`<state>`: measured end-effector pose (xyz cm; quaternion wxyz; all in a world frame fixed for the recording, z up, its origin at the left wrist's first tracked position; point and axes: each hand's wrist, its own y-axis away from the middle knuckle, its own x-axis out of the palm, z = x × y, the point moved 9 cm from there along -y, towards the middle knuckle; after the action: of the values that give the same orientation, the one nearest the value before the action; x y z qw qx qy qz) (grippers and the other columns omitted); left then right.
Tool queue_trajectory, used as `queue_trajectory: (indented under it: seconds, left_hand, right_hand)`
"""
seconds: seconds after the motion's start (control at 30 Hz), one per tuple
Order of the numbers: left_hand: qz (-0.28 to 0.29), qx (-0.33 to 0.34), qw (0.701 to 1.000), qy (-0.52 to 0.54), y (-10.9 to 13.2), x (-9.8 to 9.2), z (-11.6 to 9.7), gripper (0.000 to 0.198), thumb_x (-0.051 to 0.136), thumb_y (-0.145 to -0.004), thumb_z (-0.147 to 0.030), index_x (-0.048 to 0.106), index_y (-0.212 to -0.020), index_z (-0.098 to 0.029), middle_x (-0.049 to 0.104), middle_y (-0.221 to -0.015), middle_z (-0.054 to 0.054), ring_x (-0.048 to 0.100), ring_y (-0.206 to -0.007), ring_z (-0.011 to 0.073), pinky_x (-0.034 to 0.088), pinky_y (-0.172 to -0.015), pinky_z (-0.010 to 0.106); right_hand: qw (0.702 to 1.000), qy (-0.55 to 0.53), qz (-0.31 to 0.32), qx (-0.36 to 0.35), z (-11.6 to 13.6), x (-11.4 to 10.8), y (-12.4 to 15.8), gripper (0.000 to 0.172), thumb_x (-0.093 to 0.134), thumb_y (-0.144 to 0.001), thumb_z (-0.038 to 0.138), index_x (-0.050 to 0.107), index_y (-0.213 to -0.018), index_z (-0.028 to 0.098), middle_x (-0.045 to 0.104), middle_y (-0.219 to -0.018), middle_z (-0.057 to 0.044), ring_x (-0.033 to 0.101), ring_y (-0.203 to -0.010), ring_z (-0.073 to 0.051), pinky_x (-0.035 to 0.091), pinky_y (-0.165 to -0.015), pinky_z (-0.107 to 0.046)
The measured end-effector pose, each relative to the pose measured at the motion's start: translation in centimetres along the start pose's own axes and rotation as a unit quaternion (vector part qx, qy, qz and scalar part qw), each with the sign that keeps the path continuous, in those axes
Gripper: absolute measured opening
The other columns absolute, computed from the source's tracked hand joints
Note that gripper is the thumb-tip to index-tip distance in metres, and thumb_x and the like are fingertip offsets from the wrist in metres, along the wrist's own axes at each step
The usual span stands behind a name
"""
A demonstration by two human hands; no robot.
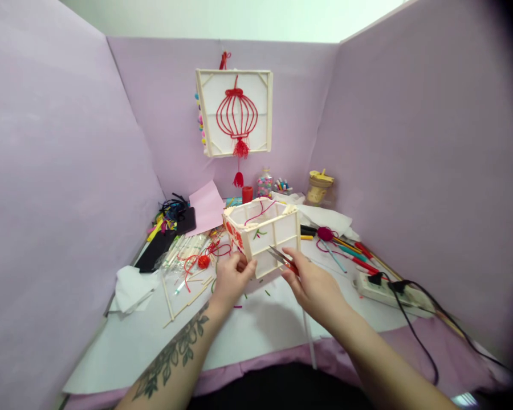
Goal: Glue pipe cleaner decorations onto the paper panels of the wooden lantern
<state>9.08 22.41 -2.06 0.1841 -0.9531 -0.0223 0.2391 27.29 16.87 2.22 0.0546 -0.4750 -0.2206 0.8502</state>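
Observation:
A small box-shaped paper lantern with a wooden stick frame (263, 233) stands tilted near the middle of the table, with red thread lying inside it. My left hand (232, 279) is closed on its lower near corner. My right hand (314, 285) grips a pair of small scissors with red handles (282, 259); their metal blades point up and left at the lantern's front panel, touching or nearly touching it.
Wooden sticks, red cord and a red ball (203, 261) lie left of the lantern. Colored pens (350, 253) and a power strip with black cables (385, 287) lie to the right. A finished lantern panel (235, 113) hangs on the purple back wall, with jars (265, 185) below it.

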Motion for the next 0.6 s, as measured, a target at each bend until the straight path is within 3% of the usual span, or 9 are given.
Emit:
queue_trajectory:
  seconds: [0.1, 0.23, 0.4, 0.6]
  left_hand:
    - [0.028, 0.026, 0.999, -0.032, 0.6, 1.0, -0.8, 0.027, 0.058, -0.083, -0.042, 0.049, -0.068, -0.02, 0.059, -0.059, -0.001, 0.056, -0.055, 0.0128, 0.042, -0.055, 0.024]
    - [0.039, 0.06, 0.993, -0.09, 1.1, 1.7, -1.9, 0.026, 0.057, -0.084, -0.04, 0.05, -0.068, -0.02, 0.061, -0.062, 0.001, 0.056, -0.058, 0.0141, 0.042, -0.058, 0.026]
    - [0.052, 0.061, 0.992, -0.093, 1.5, 2.2, -2.6, 0.027, 0.057, -0.085, -0.039, 0.05, -0.067, -0.02, 0.061, -0.063, 0.001, 0.056, -0.057, 0.0134, 0.041, -0.058, 0.025]
    - [0.054, 0.061, 0.992, -0.098, 1.6, 2.5, -2.4, 0.026, 0.058, -0.085, -0.039, 0.052, -0.069, -0.019, 0.06, -0.063, 0.0, 0.056, -0.057, 0.0127, 0.041, -0.059, 0.024]
  right_hand:
    - [0.994, 0.075, -0.081, -0.014, 0.2, -1.5, -0.1, 0.029, 0.04, -0.095, 0.035, 0.061, -0.108, 0.019, 0.073, -0.091, -0.009, 0.069, -0.075, -0.022, 0.044, -0.058, -0.029]
    - [0.985, 0.071, -0.156, -0.035, -0.2, -2.8, 0.8, 0.036, 0.043, -0.096, 0.045, 0.066, -0.096, 0.017, 0.071, -0.076, -0.007, 0.066, -0.064, -0.018, 0.045, -0.059, -0.026]
    - [0.976, 0.101, -0.182, -0.063, -0.2, -3.3, 1.2, 0.042, 0.042, -0.097, 0.048, 0.068, -0.088, 0.016, 0.07, -0.068, -0.004, 0.066, -0.06, -0.015, 0.042, -0.058, -0.024]
    - [0.972, 0.144, -0.178, -0.048, -0.2, -3.1, 0.9, 0.043, 0.041, -0.098, 0.046, 0.068, -0.083, 0.017, 0.07, -0.065, -0.002, 0.065, -0.057, -0.014, 0.037, -0.055, -0.025]
